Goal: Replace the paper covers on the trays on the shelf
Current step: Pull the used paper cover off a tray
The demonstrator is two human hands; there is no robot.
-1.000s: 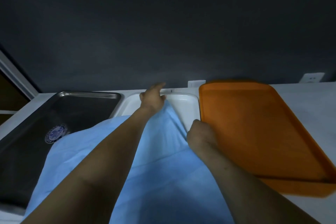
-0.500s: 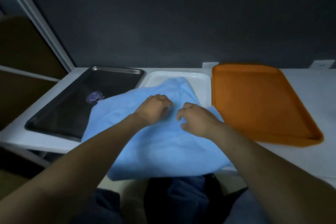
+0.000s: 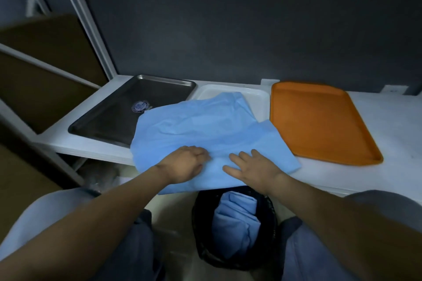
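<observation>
The left grip [image 3: 185, 164] curls, pinching the crinkled blue paper cover [image 3: 201, 125], and the right grip [image 3: 253, 170] lies spread flat on it at the smooth white shelf's [image 3: 399, 134] front edge, where the sheet drapes over the glossy white tray [image 3: 257, 100], between a rectangular steel tray [image 3: 107, 118] and a matte orange tray [image 3: 319, 121] below a dark wall [image 3: 228, 29].

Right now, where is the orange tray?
In the head view, the orange tray lies flat on the white shelf, on the right side, just right of the white tray and the blue paper cover.
</observation>
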